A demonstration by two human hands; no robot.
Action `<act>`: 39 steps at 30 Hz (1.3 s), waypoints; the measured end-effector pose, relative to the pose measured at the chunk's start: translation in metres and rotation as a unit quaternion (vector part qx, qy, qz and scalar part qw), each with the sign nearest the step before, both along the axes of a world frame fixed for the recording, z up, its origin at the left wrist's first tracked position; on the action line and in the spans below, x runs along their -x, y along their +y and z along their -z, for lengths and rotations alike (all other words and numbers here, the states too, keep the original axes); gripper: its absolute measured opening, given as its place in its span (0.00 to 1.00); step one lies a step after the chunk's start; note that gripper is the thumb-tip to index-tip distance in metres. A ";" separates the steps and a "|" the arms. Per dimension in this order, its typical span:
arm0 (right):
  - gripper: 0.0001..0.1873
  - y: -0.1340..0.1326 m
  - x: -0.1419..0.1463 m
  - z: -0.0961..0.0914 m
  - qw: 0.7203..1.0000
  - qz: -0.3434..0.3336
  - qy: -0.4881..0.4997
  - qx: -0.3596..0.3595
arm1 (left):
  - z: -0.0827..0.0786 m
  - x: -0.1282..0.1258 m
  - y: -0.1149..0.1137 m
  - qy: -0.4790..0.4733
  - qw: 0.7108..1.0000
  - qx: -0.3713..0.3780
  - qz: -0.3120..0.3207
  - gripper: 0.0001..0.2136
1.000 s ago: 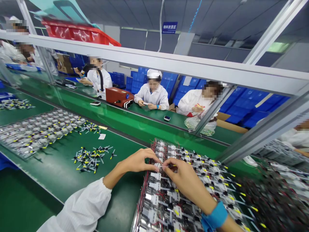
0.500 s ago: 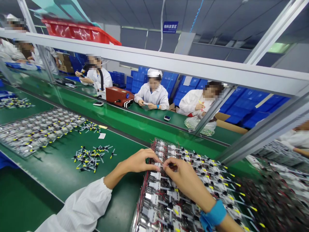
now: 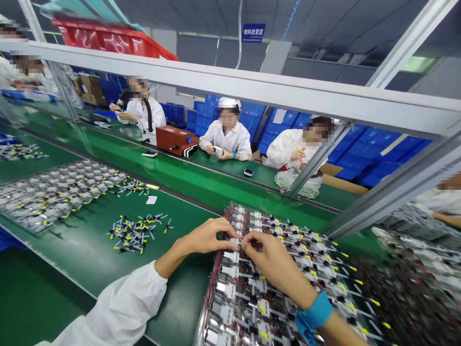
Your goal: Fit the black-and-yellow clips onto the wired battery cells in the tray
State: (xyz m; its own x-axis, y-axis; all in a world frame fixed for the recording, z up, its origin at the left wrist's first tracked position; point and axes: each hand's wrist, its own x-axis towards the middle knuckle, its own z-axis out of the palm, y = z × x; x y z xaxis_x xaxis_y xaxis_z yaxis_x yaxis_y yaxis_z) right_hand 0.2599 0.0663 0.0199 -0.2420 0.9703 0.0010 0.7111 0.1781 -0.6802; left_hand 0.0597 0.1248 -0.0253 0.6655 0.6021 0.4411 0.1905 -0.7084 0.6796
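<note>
Over the far left part of a clear plastic tray [image 3: 201,331], my two hands meet fingertip to fingertip. My left hand [image 3: 209,236] curves its thumb and forefinger round a small part there, too hidden to name. My right hand [image 3: 273,262], with a blue band [image 3: 315,312] on the wrist, is pinched closed at the same spot. What it grips is covered by the fingers. Rows of small white assemblies [image 3: 227,273] with red wires, dark pieces and yellow-tipped grey strips fill the tray beneath.
Loose yellow-tipped parts [image 3: 133,233] lie in a pile left of my hands. Farther left stands another filled tray [image 3: 54,192]. A metal frame bar [image 3: 216,79] crosses ahead; a slanted post [image 3: 389,187] rises at right. Several co-workers in white sit across the green bench [image 3: 173,185].
My hands stay at the same spot on the tray, with only slight finger movement. The view has shifted a little. Across the bench, the middle co-worker now holds a white device higher.
</note>
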 end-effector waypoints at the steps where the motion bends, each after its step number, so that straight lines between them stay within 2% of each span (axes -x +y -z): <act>1: 0.14 0.000 0.000 0.000 1.000 -0.002 0.000 0.000 | 0.000 0.000 0.000 0.001 1.000 -0.002 -0.001 0.14; 15: 0.11 0.000 0.007 -0.001 0.999 0.026 -0.029 -0.013 | 0.005 -0.001 0.002 0.006 1.000 -0.004 0.002 0.15; 22: 0.10 -0.002 0.008 -0.004 0.998 0.036 -0.051 -0.010 | 0.001 -0.003 0.000 0.014 1.000 -0.012 -0.007 0.16; 39: 0.10 0.002 0.006 -0.002 0.998 0.025 -0.063 -0.001 | 0.001 -0.003 0.000 0.010 1.000 -0.002 -0.005 0.17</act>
